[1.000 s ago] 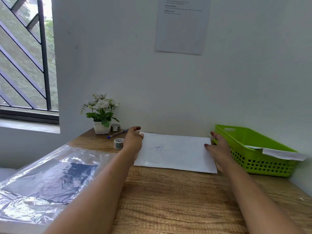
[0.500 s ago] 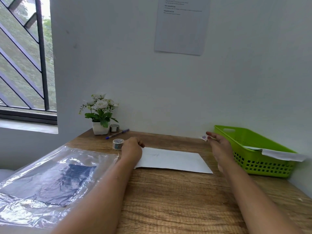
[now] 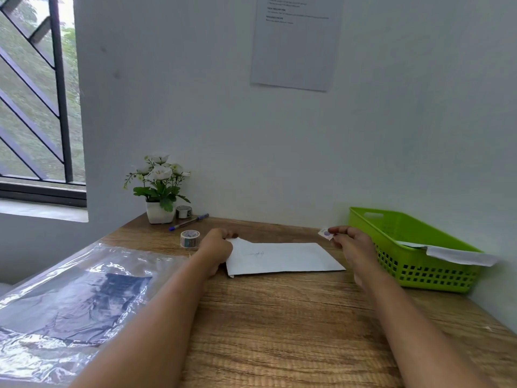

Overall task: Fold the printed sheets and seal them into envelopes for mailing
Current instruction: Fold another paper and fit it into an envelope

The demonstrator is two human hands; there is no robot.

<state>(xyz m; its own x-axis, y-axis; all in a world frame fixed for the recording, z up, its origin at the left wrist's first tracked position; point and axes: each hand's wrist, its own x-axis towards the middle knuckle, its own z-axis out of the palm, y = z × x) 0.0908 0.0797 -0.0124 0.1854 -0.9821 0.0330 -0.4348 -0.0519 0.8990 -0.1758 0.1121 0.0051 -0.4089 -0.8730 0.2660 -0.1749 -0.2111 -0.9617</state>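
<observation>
A white folded sheet (image 3: 282, 258) with a small pen mark lies flat on the wooden desk (image 3: 293, 326). My left hand (image 3: 216, 249) pinches its left end, which is lifted and slightly bent. My right hand (image 3: 354, 245) hovers just past the sheet's right end and pinches a small white sticker (image 3: 326, 233) between fingertips. A roll of patterned tape (image 3: 190, 238) stands right beside my left hand.
A green plastic basket (image 3: 405, 247) with white paper in it stands at the right by the wall. A clear plastic bag (image 3: 70, 303) with dark contents covers the left of the desk. A potted flower (image 3: 159, 189), a second tape roll (image 3: 183, 211) and a blue pen (image 3: 188, 222) sit at the back left.
The sheet went from wide and open to a narrower folded strip. My right hand left the sheet and lifted, now pinching the small sticker. My left hand stayed at the left end.
</observation>
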